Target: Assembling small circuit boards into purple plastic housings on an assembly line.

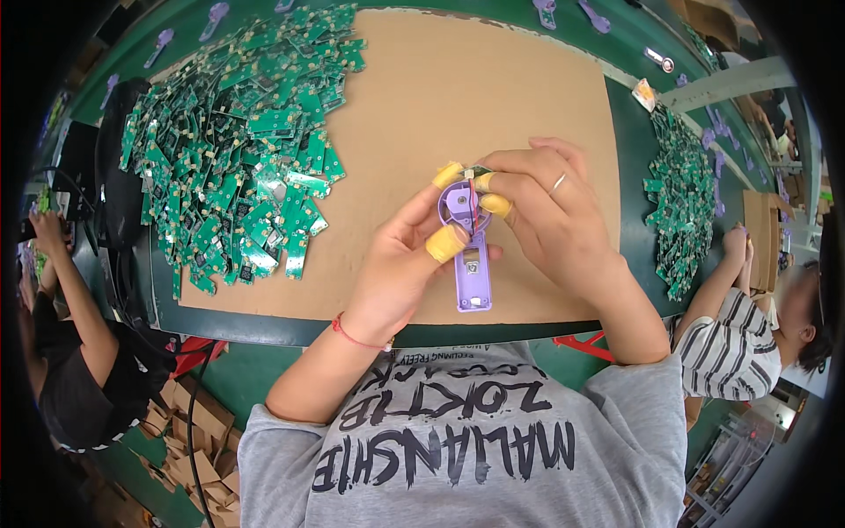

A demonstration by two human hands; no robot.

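Above the near half of the cardboard sheet, my left hand (407, 264) grips a purple plastic housing (473, 286) with a round head and a straight handle. Its thumb presses beside the round part. At the top of the head, my right hand (550, 207) pinches what looks like a small circuit board (480, 168), mostly hidden by fingers. A white connector (469, 174) shows there, with a red wire running down into the housing. Yellow tape wraps several fingertips on both hands.
A large heap of green circuit boards (246, 158) covers the left of the cardboard sheet (475, 79). Another heap of boards (682, 207) lies to the right. Purple housings (594, 16) are scattered along the far edge. People sit at left (70, 352) and right (735, 339).
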